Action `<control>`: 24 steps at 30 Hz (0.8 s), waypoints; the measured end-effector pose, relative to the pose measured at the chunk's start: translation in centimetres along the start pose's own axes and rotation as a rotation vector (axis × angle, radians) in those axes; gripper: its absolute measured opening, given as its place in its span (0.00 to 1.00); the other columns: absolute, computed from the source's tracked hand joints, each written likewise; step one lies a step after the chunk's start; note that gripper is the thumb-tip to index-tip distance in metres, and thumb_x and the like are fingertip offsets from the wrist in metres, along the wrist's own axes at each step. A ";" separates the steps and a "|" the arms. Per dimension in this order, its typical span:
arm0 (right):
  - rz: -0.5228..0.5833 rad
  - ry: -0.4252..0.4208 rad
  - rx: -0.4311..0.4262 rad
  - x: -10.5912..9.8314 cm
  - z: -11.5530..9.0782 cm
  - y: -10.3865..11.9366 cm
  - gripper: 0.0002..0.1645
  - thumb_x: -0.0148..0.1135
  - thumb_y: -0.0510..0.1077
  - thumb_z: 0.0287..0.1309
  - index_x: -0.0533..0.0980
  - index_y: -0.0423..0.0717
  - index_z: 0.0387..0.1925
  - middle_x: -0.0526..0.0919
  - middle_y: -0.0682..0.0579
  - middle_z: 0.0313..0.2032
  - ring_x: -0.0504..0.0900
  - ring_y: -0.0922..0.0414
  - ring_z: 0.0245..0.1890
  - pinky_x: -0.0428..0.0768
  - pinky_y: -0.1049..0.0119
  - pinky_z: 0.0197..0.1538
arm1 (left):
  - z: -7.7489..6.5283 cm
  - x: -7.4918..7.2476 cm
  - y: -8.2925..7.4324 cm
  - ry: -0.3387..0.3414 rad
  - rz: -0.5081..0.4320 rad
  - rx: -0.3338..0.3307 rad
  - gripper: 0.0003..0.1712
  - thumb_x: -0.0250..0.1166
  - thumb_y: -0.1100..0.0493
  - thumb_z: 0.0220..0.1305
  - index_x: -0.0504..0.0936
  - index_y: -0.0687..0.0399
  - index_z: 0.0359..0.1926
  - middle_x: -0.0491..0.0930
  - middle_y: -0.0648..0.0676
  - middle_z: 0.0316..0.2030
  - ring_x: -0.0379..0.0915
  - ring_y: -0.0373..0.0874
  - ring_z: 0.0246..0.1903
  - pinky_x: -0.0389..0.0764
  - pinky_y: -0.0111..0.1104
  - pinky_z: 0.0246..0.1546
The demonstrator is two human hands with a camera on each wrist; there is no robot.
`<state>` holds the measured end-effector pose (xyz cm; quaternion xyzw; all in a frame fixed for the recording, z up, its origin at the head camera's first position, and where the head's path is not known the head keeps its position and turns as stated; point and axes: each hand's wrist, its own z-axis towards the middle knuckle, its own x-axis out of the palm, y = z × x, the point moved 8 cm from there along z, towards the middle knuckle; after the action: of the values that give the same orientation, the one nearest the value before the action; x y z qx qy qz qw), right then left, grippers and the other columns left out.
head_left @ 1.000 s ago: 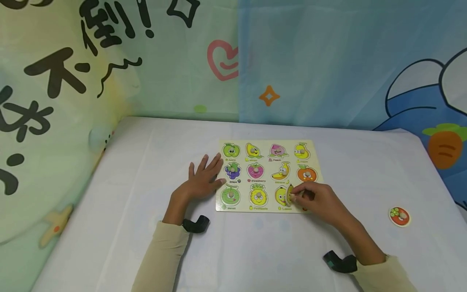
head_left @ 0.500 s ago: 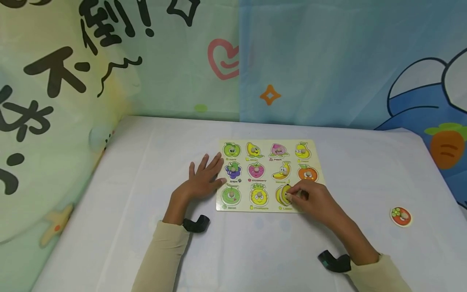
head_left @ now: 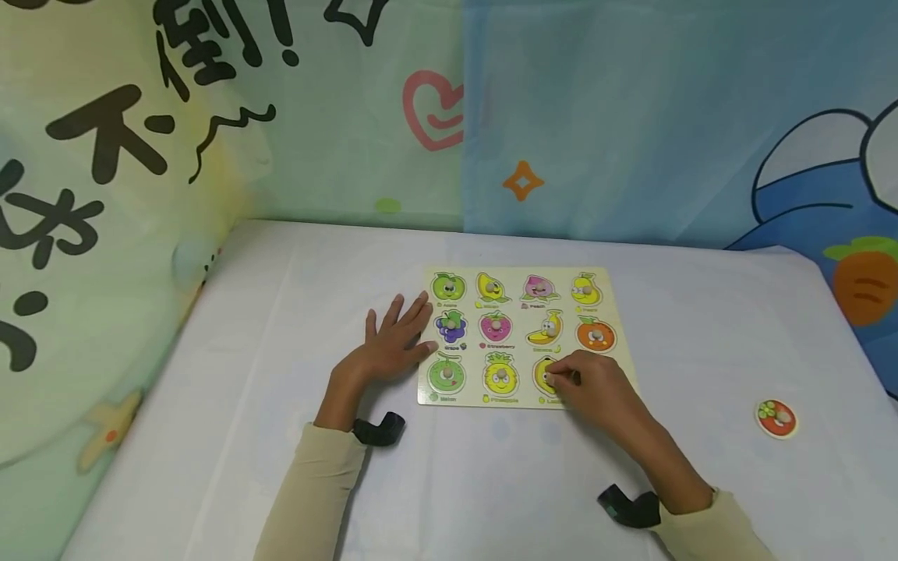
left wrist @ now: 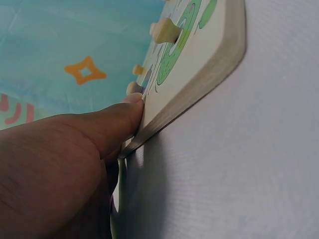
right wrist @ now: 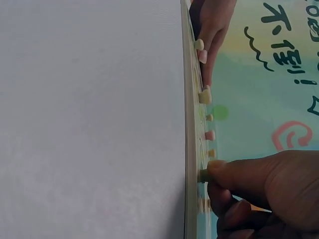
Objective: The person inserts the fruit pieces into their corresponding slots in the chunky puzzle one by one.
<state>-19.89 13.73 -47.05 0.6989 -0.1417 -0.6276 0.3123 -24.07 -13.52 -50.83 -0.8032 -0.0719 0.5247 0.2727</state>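
A pale yellow fruit puzzle board (head_left: 471, 382) lies on the white-covered table. My left hand (head_left: 384, 351) lies at its left side with fingers extended; in the left wrist view the thumb (left wrist: 112, 122) touches the board's edge. My right hand (head_left: 599, 389) pinches the knob of a yellow lemon puzzle piece (head_left: 539, 377) between thumb and fingertips. That piece lies over the lemon place in the bottom row, partly hidden by the fingers. In the right wrist view the pinched knob (right wrist: 204, 176) looks dark green. The hand also covers the board's bottom right corner.
Knobbed fruit pieces fill the visible places, among them the melon (head_left: 446, 375), pineapple (head_left: 500, 375) and orange (head_left: 595, 335). A loose round red piece with green leaves (head_left: 776, 419) lies on the table at the right. A printed curtain (head_left: 603, 117) hangs behind.
My right hand has moved left with the lemon piece, which was tilted at the right of its place and now lies flatter over it. The left hand stays put.
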 end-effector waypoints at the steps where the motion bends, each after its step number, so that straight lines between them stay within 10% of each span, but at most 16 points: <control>1: 0.000 -0.007 -0.004 0.0 0.0 0.0 0.06 0.70 0.35 0.54 0.85 0.40 0.35 0.81 0.54 0.29 0.72 0.57 0.29 0.72 0.65 0.31 | 0.0 0.0 -0.1 -0.001 0.000 0.000 0.41 0.49 0.40 0.72 0.41 0.42 0.77 0.31 0.40 0.75 0.16 0.47 0.73 0.19 0.55 0.66; 24: 0.097 -0.022 0.024 -0.3 -0.3 -1.4 0.08 0.70 0.37 0.56 0.85 0.43 0.39 0.81 0.55 0.29 0.72 0.56 0.27 0.72 0.68 0.27 | 0.0 0.1 -0.2 0.003 0.018 -0.018 0.41 0.50 0.40 0.72 0.42 0.42 0.77 0.31 0.41 0.76 0.16 0.47 0.73 0.20 0.55 0.66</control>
<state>-19.88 15.06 -47.63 0.6880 -0.1863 -0.6175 0.3327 -23.98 -13.38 -50.78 -0.8070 -0.0690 0.5253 0.2608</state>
